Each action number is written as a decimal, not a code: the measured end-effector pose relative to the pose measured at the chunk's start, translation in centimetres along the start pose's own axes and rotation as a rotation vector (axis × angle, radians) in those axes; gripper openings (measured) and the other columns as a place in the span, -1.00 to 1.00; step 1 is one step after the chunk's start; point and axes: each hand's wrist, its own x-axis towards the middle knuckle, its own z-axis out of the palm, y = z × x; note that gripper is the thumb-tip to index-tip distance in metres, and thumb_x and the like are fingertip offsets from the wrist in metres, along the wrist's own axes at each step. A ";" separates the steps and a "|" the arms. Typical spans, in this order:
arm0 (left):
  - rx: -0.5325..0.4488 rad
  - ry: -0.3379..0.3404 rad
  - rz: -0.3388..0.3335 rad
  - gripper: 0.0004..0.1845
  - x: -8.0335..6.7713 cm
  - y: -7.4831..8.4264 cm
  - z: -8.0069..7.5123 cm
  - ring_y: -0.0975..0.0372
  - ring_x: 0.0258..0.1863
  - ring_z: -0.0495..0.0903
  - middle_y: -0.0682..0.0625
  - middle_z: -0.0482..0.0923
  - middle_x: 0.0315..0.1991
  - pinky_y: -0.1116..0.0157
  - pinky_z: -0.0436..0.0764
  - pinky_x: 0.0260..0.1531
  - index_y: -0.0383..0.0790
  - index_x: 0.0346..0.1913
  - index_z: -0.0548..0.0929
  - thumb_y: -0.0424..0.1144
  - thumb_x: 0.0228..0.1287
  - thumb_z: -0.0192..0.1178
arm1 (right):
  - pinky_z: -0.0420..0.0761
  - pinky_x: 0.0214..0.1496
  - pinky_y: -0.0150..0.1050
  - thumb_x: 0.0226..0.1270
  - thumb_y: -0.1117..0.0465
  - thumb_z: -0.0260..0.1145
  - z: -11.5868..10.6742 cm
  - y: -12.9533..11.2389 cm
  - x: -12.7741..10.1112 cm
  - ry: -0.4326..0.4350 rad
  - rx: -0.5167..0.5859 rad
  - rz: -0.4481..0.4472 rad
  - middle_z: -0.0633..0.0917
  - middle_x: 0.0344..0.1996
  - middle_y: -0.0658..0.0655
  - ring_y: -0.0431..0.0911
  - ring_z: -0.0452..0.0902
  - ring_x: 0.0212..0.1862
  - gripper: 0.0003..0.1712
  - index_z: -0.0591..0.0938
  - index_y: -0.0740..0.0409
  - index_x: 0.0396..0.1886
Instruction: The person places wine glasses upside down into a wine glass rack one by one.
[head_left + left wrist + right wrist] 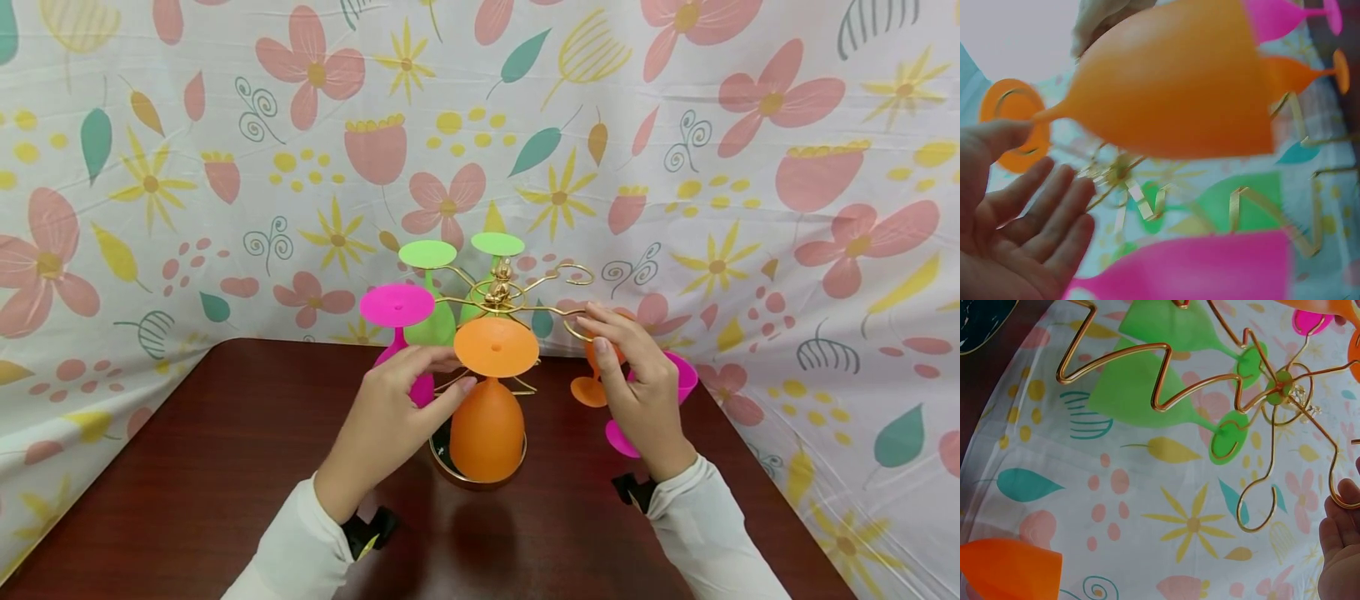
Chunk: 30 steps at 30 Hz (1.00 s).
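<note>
Here my left hand (395, 408) is mostly open, the fingers fairly straight; its thumb and fingertips sit at the stem of the orange goblet (488, 421), just under the round orange foot (496, 347). From the left wrist view my palm is spread and relaxed beside the stem, the fingers not wrapped round it, so I would call it touching, not gripping. The goblet hangs upside down from the gold wire rack (517, 292), bowl downward, right in front of me and between my two hands, its mouth low over the rack's ring base on the dark wooden table (187, 467).

My right hand (637, 383) is raised at the right side of the rack, fingers loosely bent, with the fingertips at the end of an empty wire arm (1260, 512). Whether it pinches the wire I cannot tell; the right wrist view shows only a sliver of the hand beside a loop. Just behind that hand a second orange goblet (592, 379) and a pink goblet (675, 392) lie on their sides on the table, partly hidden.

Another pink goblet (401, 325) hangs at the rack's left, close to my left fingers, and two green goblets (435, 283) hang at the back. A floral cloth (750, 167) covers the background.
</note>
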 end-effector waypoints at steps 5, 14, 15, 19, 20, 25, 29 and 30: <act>0.098 -0.095 -0.002 -0.72 0.3 1.0 -2.3 0.39 -0.10 0.57 0.16 0.67 -0.15 0.28 0.61 -0.10 -0.06 -0.02 0.71 -0.12 0.22 0.39 | 0.39 0.30 -0.16 0.47 0.27 0.16 0.0 0.0 0.0 -0.004 0.002 0.001 0.65 -0.01 0.39 0.23 0.52 0.14 -0.69 0.67 0.45 -0.05; 0.147 -0.166 0.064 -0.82 1.8 2.3 -5.3 0.49 -0.24 0.62 0.29 0.68 -0.29 0.30 0.61 -0.17 -0.03 -0.12 0.74 -0.11 0.24 0.37 | 0.36 0.33 -0.13 0.47 0.28 0.17 0.0 -0.2 0.1 -0.005 -0.005 0.007 0.65 0.01 0.37 0.21 0.52 0.15 -0.71 0.67 0.44 -0.06; 0.147 -0.177 0.064 -0.83 2.1 2.4 -5.5 0.50 -0.26 0.62 0.30 0.68 -0.31 0.29 0.60 -0.18 -0.02 -0.13 0.74 -0.11 0.25 0.36 | 0.36 0.32 -0.13 0.46 0.28 0.17 0.0 -0.2 0.1 -0.006 -0.008 0.009 0.65 0.01 0.36 0.20 0.52 0.15 -0.71 0.67 0.44 -0.06; 0.159 -0.210 0.072 -0.88 3.4 2.9 -6.3 0.53 -0.34 0.59 0.34 0.64 -0.40 0.27 0.59 -0.22 0.02 -0.17 0.73 -0.11 0.27 0.34 | 0.37 0.32 -0.13 0.46 0.30 0.17 0.0 -0.2 0.1 -0.010 -0.015 0.014 0.66 0.03 0.31 0.13 0.52 0.17 -0.72 0.67 0.43 -0.05; 0.166 -0.218 0.079 -0.89 3.8 3.0 -6.4 0.52 -0.35 0.58 0.35 0.63 -0.41 0.27 0.58 -0.23 0.03 -0.17 0.73 -0.11 0.27 0.34 | 0.37 0.32 -0.13 0.46 0.30 0.17 0.0 -0.2 0.1 -0.011 -0.015 0.013 0.66 0.03 0.30 0.12 0.52 0.18 -0.72 0.67 0.43 -0.05; 0.217 -0.249 0.108 -0.89 5.9 3.9 -7.0 0.47 -0.41 0.54 0.32 0.60 -0.46 0.29 0.53 -0.33 0.04 -0.18 0.73 -0.10 0.28 0.32 | 0.37 0.32 -0.13 0.46 0.30 0.17 -0.1 -0.2 0.1 -0.015 -0.015 0.013 0.66 0.03 0.31 0.09 0.52 0.19 -0.72 0.67 0.43 -0.05; 0.234 -0.275 0.120 -0.90 7.5 4.6 -7.3 0.43 -0.43 0.53 0.27 0.59 -0.47 0.32 0.54 -0.39 0.03 -0.20 0.74 -0.11 0.27 0.33 | 0.36 0.32 -0.12 0.46 0.29 0.17 -0.1 -0.1 0.1 -0.013 -0.013 0.014 0.65 0.02 0.33 0.16 0.52 0.17 -0.72 0.67 0.44 -0.05; 0.238 -0.283 0.120 -0.90 7.9 4.8 -7.3 0.42 -0.44 0.53 0.27 0.59 -0.47 0.32 0.54 -0.39 0.03 -0.20 0.74 -0.11 0.27 0.33 | 0.36 0.33 -0.12 0.46 0.29 0.17 -0.1 -0.1 0.1 -0.012 -0.013 0.014 0.65 0.01 0.35 0.18 0.52 0.16 -0.72 0.67 0.44 -0.05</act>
